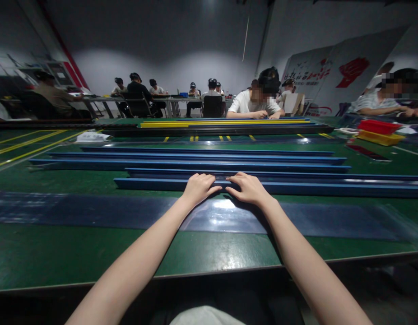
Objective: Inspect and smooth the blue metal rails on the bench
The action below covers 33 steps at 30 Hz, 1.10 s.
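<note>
A long blue plastic channel [151, 183] lies across the table in front of me. My left hand [198, 188] is closed over its near wall, fingers over the top and thumb on the near side. Close to it, my right hand [248, 188] grips the same wall in the same way, with the thumbs pointing at each other. The fingertips inside the channel are partly hidden. Below my hands a wide, clear plastic strip [94, 213] lies flat, crossed by my forearms.
Several more blue channels [195, 163] lie just beyond on the green table [76, 257]. Farther back are a yellow strip [229, 123], a white packet [93, 136], a red bin [378, 127], a yellow bin [378, 137] and a phone [369, 152]. A co-worker [254, 101] sits opposite.
</note>
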Motion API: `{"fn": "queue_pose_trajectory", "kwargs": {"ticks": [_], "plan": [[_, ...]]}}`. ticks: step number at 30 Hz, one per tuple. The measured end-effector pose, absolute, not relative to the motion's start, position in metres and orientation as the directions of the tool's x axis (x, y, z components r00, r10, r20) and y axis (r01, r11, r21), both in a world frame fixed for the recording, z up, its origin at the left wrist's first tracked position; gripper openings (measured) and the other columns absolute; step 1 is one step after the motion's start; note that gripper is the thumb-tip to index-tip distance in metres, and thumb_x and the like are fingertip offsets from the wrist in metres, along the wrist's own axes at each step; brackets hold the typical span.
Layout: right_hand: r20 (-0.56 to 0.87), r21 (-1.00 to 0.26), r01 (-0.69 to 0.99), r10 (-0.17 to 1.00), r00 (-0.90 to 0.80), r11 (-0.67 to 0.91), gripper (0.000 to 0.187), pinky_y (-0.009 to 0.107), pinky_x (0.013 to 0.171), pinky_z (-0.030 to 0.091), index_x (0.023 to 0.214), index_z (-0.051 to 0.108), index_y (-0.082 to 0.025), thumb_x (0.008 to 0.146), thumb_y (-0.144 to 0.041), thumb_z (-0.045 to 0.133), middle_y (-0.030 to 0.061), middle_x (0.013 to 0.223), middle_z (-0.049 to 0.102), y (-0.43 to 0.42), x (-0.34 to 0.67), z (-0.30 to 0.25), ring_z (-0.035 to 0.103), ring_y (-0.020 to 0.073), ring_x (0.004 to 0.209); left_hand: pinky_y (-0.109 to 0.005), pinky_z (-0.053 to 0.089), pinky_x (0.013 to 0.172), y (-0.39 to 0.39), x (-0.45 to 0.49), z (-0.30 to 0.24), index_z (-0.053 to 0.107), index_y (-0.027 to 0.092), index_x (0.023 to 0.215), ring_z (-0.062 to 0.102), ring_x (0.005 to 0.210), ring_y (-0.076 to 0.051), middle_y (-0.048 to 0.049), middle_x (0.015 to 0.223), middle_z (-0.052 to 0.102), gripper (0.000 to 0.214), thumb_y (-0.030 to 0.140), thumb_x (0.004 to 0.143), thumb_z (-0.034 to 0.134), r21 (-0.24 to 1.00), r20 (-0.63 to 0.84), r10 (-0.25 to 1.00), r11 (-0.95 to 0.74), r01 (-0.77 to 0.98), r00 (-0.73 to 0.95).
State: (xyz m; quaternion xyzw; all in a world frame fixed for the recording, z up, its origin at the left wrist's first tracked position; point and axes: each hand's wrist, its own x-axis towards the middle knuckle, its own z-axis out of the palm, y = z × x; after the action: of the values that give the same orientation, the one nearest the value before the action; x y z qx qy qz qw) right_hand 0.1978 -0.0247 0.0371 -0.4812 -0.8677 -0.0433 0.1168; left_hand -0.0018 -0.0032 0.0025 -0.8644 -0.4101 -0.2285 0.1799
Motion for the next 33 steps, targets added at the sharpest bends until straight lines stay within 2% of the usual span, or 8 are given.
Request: {"fn": "queue_pose_trajectory", "kwargs": {"ticks": [15, 27, 33], "plan": [[0.196, -0.038, 0.882, 0.869, -0.455, 0.470, 0.039, 0.024, 0.068, 0.035, 0.106, 0.062, -0.021, 0.086, -0.045, 0.039, 0.0073, 0.096, 0.063, -0.0236, 0.1964, 0.0375, 0.057, 0.0176, 0.089, -0.027, 0.035, 0.063, -0.0026, -0.0008, 0.0010, 0.061, 0.016, 0.081, 0.060, 0.074, -0.016, -0.0046, 0.080, 0.067, 0.037, 0.050, 0.084, 0.047, -0.114, 0.536, 0.646, -0.582, 0.805, 0.543], [0.272, -0.039, 0.844, 0.819, -0.505, 0.534, 0.035, 0.026, 0.077, 0.037, 0.101, 0.063, -0.018, 0.087, -0.041, 0.041, 0.0080, 0.098, 0.065, -0.0226, 0.2005, 0.0351, 0.055, 0.0184, 0.096, -0.027, 0.036, 0.064, -0.0028, -0.0015, 0.0013, 0.061, 0.016, 0.081, 0.060, 0.076, -0.017, -0.0046, 0.080, 0.067, 0.037, 0.050, 0.084, 0.046, -0.129, 0.567, 0.612, -0.595, 0.793, 0.551], [0.304, -0.033, 0.852, 0.817, -0.489, 0.522, 0.036, 0.025, 0.075, 0.038, 0.098, 0.064, -0.018, 0.086, -0.042, 0.040, 0.0079, 0.098, 0.066, -0.0209, 0.2044, 0.0342, 0.057, 0.0183, 0.094, -0.027, 0.036, 0.065, -0.0034, -0.0012, 0.0017, 0.060, 0.016, 0.079, 0.059, 0.081, -0.017, -0.0049, 0.082, 0.067, 0.037, 0.050, 0.084, 0.047, -0.127, 0.581, 0.597, -0.605, 0.786, 0.553]]}}
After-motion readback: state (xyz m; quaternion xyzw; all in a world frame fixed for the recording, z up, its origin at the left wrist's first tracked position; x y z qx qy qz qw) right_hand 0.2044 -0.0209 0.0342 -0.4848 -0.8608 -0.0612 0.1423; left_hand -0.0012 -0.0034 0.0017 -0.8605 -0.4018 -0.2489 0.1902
